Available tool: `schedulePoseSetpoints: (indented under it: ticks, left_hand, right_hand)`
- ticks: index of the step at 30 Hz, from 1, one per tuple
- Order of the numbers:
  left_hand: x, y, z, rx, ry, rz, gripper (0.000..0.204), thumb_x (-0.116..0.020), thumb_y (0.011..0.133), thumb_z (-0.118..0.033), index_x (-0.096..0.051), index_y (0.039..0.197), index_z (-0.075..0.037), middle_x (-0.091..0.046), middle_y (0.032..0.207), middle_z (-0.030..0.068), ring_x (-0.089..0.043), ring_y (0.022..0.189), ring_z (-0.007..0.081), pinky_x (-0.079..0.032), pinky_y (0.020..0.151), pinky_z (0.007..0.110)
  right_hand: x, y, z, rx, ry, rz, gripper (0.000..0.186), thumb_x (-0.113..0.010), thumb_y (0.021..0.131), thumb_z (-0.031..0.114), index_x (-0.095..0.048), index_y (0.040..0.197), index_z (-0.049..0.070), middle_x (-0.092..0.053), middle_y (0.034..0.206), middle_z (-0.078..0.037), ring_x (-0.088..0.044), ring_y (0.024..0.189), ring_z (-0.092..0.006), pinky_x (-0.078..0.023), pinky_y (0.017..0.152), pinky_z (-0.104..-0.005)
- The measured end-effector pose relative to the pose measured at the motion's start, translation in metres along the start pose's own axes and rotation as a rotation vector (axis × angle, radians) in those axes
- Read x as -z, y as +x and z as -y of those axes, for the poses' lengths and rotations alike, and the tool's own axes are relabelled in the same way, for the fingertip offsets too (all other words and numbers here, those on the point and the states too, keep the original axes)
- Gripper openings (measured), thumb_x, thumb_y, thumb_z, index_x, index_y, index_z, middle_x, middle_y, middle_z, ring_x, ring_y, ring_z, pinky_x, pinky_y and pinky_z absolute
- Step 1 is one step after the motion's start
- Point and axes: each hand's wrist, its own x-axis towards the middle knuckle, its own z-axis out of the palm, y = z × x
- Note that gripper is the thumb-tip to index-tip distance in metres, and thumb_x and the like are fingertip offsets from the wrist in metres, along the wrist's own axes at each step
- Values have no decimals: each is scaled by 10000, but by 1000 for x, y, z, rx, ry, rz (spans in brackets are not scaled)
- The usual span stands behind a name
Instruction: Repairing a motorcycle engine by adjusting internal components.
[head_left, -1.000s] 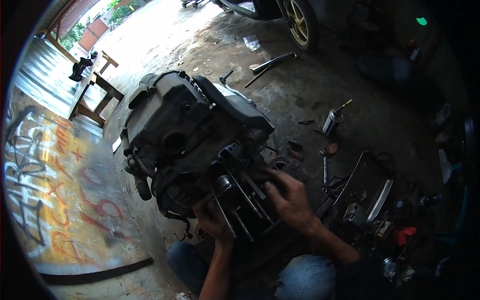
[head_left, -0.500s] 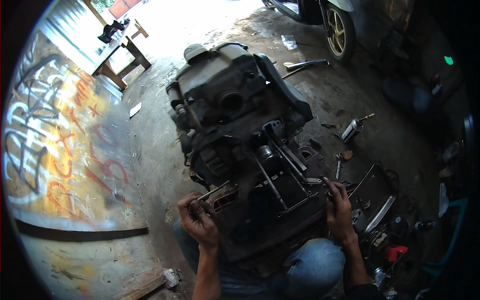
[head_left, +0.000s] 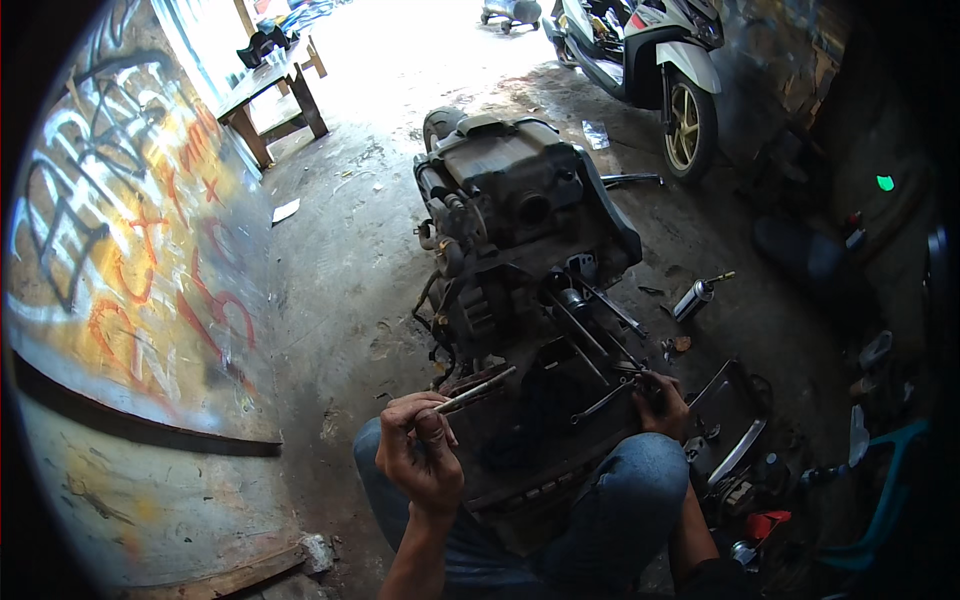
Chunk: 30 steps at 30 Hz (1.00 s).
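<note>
My left hand point(head_left: 422, 455) is closed around a thin pale rod point(head_left: 478, 388), its free end pointing up and to the right. In front of me stands a dark, grimy scooter engine point(head_left: 500, 215). Long metal studs point(head_left: 590, 340) stick out of it toward me, around a shiny round metal part point(head_left: 573, 299). At the near right end of these studs is my right hand point(head_left: 662, 402), its fingers bent together. What they hold, if anything, is too dark to make out. A dark tray-like surface point(head_left: 500, 485) lies between my knees below the engine.
A spray can point(head_left: 693, 300) lies tilted on the floor right of the engine. Loose dark parts and a red piece point(head_left: 767, 524) are by my right knee, near a teal frame point(head_left: 893, 478). A painted panel point(head_left: 150, 280) stands left. Farther off are a bench point(head_left: 270, 100) and a scooter point(head_left: 660, 75).
The whole view has shifted, showing more of the far floor. My left hand has lifted the rod inward. My right hand has curled in lower, closer to the stud ends.
</note>
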Motion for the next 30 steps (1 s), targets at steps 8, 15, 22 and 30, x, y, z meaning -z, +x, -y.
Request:
schedulePoseSetpoints:
  ticks: [8,15,22,30]
  left_hand:
    - [16,-6,-6,72,-61,-24,239,-514,1068,-199,-522,928,-6,-629,853,123,-546,589,67,-459,498,212]
    - [7,-31,21,568,117,417,278,-607,1025,-242,-652,923,13,-662,866,123,-637,666,146,-520,608,308]
    - [-32,-69,52,451,87,753,283,-648,984,-263,-675,1051,10,-617,1151,172,-646,1026,368,-524,884,412]
    - [-32,-79,62,377,93,651,219,-667,958,-201,-666,1090,-27,-601,1157,165,-657,1008,388,-539,876,455]
  right_hand:
    - [8,5,13,38,-78,27,467,-757,827,44,-635,1278,55,-676,1167,-132,-641,1137,-265,-511,969,-394]
    - [52,53,48,-215,197,-180,302,-601,995,120,-629,1281,29,-660,1235,-104,-618,1143,-187,-485,980,-347]
    - [60,88,128,-181,268,137,257,-571,1010,68,-638,1248,-1,-639,1216,-80,-622,1112,-152,-477,981,-302]
    - [50,78,147,-22,81,135,296,-601,994,94,-624,1283,28,-655,1241,-66,-619,1118,-159,-490,930,-305]
